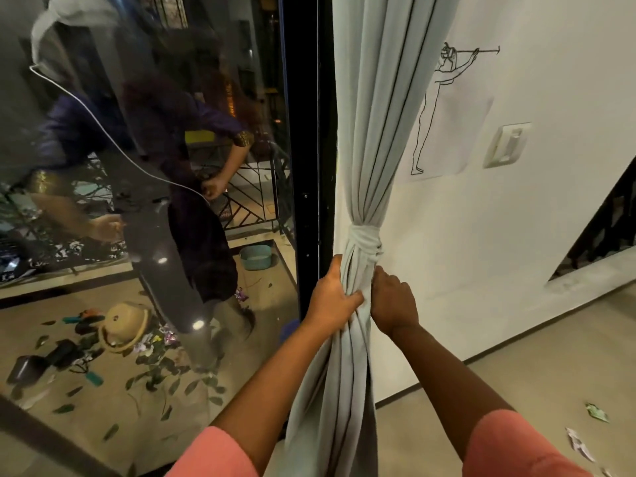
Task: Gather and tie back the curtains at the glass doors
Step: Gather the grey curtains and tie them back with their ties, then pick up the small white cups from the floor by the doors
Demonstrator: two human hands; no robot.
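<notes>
1. Beside the right edge of the glass door (144, 201), against its black frame (309, 149), one pale grey-green curtain (382, 115) hung gathered into a single bunch.
2. One knot (364, 241), apparently made from the curtain's own cloth, cinched the bunch at about mid-height. Folds fanned out above it and fell loose below.
3. Left hand (332, 297) gripped the hanging cloth just below the knot, fingers curled round the folds from the door side.
4. Right hand (392, 301) closed on the same cloth from the wall side, level with the left. Its fingertips were hidden in the folds, so the exact pinch was unclear.
5. Judgement: both hands sat directly under the knot probably to pull the tail down and snug the tie, or to neaten the folds. Gathering looked done; tying looked nearly finished.
6. Count: one curtain in view, one knot, two hands, two pink sleeves (220, 456) at the near edge.
7. White wall (516, 235) to the right carried one line drawing of a figure (440, 108) and one switch plate (507, 144).
8. Three or so paper scraps (597, 413) lay on the near right floor.
9. Beyond the glass: one overturned straw hat (125, 325), one teal tub (256, 258) and scattered leaves too many to count.
</notes>
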